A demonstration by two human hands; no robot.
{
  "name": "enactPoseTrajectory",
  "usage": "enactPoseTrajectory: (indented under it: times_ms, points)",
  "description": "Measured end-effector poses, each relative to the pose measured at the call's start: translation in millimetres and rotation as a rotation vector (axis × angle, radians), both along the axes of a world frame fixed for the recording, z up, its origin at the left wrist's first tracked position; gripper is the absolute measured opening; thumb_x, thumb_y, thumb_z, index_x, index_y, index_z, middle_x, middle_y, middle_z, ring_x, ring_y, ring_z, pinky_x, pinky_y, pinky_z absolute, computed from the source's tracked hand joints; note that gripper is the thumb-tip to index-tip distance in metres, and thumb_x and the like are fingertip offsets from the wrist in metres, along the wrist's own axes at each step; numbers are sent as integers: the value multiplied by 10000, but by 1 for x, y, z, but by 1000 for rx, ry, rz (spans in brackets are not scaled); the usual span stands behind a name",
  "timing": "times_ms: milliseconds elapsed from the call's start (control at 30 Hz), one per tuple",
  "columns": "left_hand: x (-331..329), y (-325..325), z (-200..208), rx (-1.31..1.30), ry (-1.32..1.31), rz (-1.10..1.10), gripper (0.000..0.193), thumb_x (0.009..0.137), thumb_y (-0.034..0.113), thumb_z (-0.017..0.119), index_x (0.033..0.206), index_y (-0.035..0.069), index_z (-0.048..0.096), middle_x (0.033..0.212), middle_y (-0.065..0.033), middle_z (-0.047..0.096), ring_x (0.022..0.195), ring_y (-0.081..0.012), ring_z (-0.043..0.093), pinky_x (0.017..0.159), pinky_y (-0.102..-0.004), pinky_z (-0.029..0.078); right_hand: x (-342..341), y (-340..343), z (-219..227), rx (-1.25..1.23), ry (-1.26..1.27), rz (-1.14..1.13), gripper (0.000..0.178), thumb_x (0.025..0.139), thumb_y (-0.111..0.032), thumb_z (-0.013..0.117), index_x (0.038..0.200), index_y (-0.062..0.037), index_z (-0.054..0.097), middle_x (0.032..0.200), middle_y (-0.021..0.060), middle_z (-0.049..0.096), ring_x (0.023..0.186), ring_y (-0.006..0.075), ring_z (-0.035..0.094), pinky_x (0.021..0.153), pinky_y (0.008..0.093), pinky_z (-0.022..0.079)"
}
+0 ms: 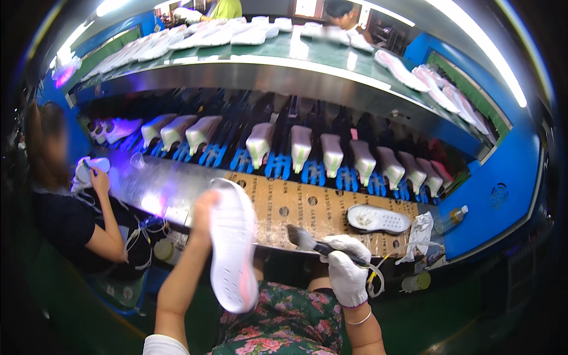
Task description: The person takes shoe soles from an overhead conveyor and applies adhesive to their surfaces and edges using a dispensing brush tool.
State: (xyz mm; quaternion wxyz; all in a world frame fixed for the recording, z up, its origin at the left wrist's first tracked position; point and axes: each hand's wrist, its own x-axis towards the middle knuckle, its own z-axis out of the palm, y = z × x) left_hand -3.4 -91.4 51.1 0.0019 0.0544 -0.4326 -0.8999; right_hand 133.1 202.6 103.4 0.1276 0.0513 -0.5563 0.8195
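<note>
The left hand [204, 220] is blurred, and most of its fingers are hidden behind the white sole [232, 242]; the grip looks clamped on the sole's upper left edge. The sole is raised at the near side, left of the brush [324, 247], covering part of the tabletop [177, 184] edge and the lap. The right hand [348, 271] wears a white glove that masks finger detail, its fingers closed around the brush handle.

Beyond, a printed cardboard sheet [307, 207] bears a second sole [378, 219] at right, near a crumpled white cloth [420, 235] and a clear bottle [452, 218]. Farther off, light shoe uppers [332, 155] line up beneath a shelf [266, 52], their far ends lost in shadow. A co-worker [71, 222] sits at left; people past the shelf are partly cut off.
</note>
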Motion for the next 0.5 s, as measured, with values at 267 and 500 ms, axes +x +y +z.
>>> enactPoseTrajectory:
  times_ms: [267,500]
  points:
    - [109,66,-124,278,-328,-425,506,1076,357,418,1349,-40,570,1270,-196,673,1152,-290,681,1017,-428,541,3,-26,-15,414,-53,140,230,824,10,811,1049,8,763,1060,105,752,964,178,711,882,311,564]
    - [168,62,-96,141,-365,-739,1216,821,963,148,1628,62,266,1541,-228,485,1367,-443,518,1176,-578,367,-9,-26,-29,470,56,95,198,813,-5,823,1003,-2,768,991,95,750,902,174,716,815,307,569]
